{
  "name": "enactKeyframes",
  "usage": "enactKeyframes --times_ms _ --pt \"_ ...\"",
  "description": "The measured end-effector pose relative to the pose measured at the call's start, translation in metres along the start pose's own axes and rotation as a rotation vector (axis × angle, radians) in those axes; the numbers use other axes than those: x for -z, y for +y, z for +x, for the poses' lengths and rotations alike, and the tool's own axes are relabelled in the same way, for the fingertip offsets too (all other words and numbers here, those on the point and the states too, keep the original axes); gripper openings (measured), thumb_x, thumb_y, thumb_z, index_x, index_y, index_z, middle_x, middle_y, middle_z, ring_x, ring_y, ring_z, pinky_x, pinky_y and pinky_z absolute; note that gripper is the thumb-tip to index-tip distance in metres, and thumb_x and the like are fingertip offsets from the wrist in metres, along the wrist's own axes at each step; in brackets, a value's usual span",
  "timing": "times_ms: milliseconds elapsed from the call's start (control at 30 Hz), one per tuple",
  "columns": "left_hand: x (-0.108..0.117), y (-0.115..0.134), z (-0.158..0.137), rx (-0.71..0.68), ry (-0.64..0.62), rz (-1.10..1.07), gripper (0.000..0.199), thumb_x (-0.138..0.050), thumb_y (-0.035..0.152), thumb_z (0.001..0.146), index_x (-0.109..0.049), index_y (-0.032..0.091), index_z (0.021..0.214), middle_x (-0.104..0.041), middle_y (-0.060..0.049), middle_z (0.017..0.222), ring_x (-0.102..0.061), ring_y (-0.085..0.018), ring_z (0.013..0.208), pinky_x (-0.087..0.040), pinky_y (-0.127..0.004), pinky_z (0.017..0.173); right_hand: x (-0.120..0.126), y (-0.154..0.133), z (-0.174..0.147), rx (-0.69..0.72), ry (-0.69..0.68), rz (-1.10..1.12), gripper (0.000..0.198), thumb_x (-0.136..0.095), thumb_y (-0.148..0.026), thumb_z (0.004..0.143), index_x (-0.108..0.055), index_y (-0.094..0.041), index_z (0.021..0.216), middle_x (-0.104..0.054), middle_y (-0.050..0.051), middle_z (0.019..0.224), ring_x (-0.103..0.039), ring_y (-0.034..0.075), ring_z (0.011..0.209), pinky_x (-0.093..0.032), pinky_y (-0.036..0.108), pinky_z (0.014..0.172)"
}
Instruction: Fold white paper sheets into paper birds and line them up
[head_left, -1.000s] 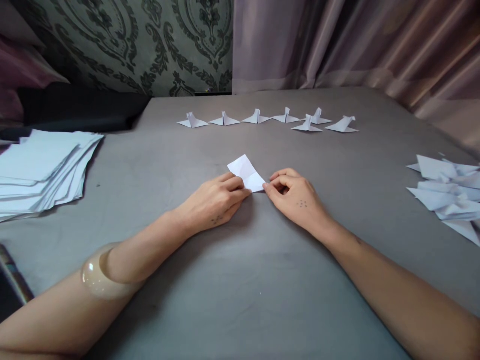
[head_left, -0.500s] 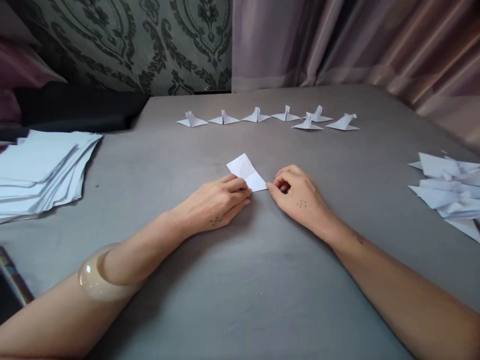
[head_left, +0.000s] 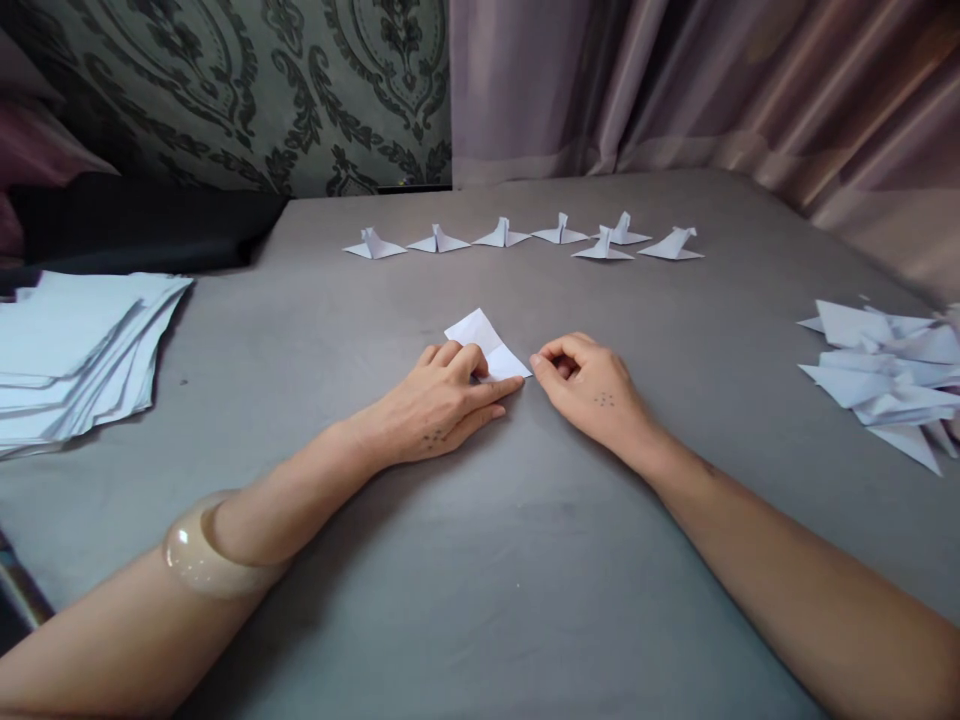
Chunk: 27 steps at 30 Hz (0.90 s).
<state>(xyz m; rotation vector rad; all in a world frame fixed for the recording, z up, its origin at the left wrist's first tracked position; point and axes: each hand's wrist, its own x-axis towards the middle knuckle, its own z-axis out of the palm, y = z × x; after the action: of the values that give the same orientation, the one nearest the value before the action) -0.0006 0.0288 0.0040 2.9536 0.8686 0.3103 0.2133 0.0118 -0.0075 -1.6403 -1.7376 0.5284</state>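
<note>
A small folded piece of white paper (head_left: pixel 491 345) lies on the grey tabletop in front of me, its crease lines showing. My left hand (head_left: pixel 457 390) holds it down from the near left, index finger straight along its lower edge and other fingers bent over it. Those fingers cover part of the paper. Just off the paper's right corner is my right hand (head_left: pixel 589 385), thumb and index finger pinched together; I see nothing between them. A pale bangle (head_left: pixel 202 555) circles my left forearm.
Several folded white paper birds (head_left: pixel 502 235) stand in a row at the back of the grey table (head_left: pixel 450 590). A stack of white sheets (head_left: pixel 67 330) lies at left, with black cloth (head_left: pixel 142 225) behind it. More folded paper pieces (head_left: pixel 885 365) are piled at right.
My left index finger has straightened and slid right along the paper's lower edge, toward its corner. My right fingertips have lifted slightly off that corner. The camera view has shifted a little.
</note>
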Motion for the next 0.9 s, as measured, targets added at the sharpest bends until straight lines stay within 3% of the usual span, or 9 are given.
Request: enactKeyframes --times_ms 133,333,633,700,800,900 --pt "-0.0023 0.0 0.0001 -0.015 0.083 -0.031 0.036 -0.041 0.034 0.098 -0.066 0.019 0.119 -0.061 -0.01 0.095 -0.054 -0.021 0.085 -0.047 -0.038 0.08 -0.0053 -0.0048 -0.0031 0.087 -0.015 -0.089 0.013 -0.061 -0.033 0.083 -0.062 -0.021 0.078 -0.063 0.002 0.088 -0.054 0.013 0.067 -0.043 0.03 0.067" --pt "0.0003 0.0011 -0.0066 -0.008 0.136 -0.094 0.034 -0.042 0.028 0.098 -0.071 0.013 0.089 -0.067 -0.01 0.096 -0.062 -0.02 0.088 -0.051 -0.032 0.077 -0.008 -0.0037 -0.0043 0.094 -0.032 -0.133 0.016 -0.065 -0.038 0.081 -0.063 -0.022 0.082 -0.062 0.003 0.094 -0.055 0.015 0.071 -0.044 0.031 0.067" --pt "0.002 0.0011 -0.007 0.004 0.136 -0.117 0.03 -0.045 0.024 0.096 -0.067 0.015 0.078 -0.067 -0.007 0.086 -0.062 -0.018 0.083 -0.051 -0.031 0.075 -0.0088 -0.001 -0.0028 0.102 -0.031 -0.07 0.012 -0.066 -0.033 0.08 -0.062 -0.022 0.08 -0.061 0.0 0.09 -0.052 0.012 0.065 -0.043 0.029 0.064" --pt "0.0007 -0.0001 -0.0068 0.016 0.235 -0.092 0.024 -0.048 0.023 0.094 -0.065 0.016 0.079 -0.066 -0.006 0.085 -0.06 -0.018 0.08 -0.05 -0.031 0.074 -0.0087 -0.0011 -0.0021 0.12 -0.024 -0.011 0.011 -0.066 -0.031 0.081 -0.061 -0.021 0.079 -0.06 0.0 0.087 -0.051 0.011 0.061 -0.043 0.028 0.062" --pt "0.0003 -0.0009 -0.0073 0.127 0.5 0.003 0.013 -0.055 0.026 0.09 -0.061 0.016 0.096 -0.063 -0.01 0.098 -0.057 -0.021 0.09 -0.048 -0.036 0.081 -0.0069 -0.0023 -0.0023 0.208 -0.001 0.077 0.009 -0.063 -0.028 0.084 -0.061 -0.021 0.079 -0.06 0.001 0.088 -0.05 0.01 0.06 -0.044 0.026 0.061" --pt "0.0017 -0.0002 -0.0088 0.249 0.662 0.12 0.042 -0.062 0.032 0.087 -0.049 0.017 0.124 -0.054 -0.017 0.12 -0.049 -0.029 0.112 -0.04 -0.046 0.095 -0.0019 -0.0057 -0.0042 0.348 0.045 0.018 0.008 -0.056 -0.024 0.089 -0.063 -0.022 0.085 -0.061 0.003 0.096 -0.055 0.011 0.068 -0.046 0.026 0.065"
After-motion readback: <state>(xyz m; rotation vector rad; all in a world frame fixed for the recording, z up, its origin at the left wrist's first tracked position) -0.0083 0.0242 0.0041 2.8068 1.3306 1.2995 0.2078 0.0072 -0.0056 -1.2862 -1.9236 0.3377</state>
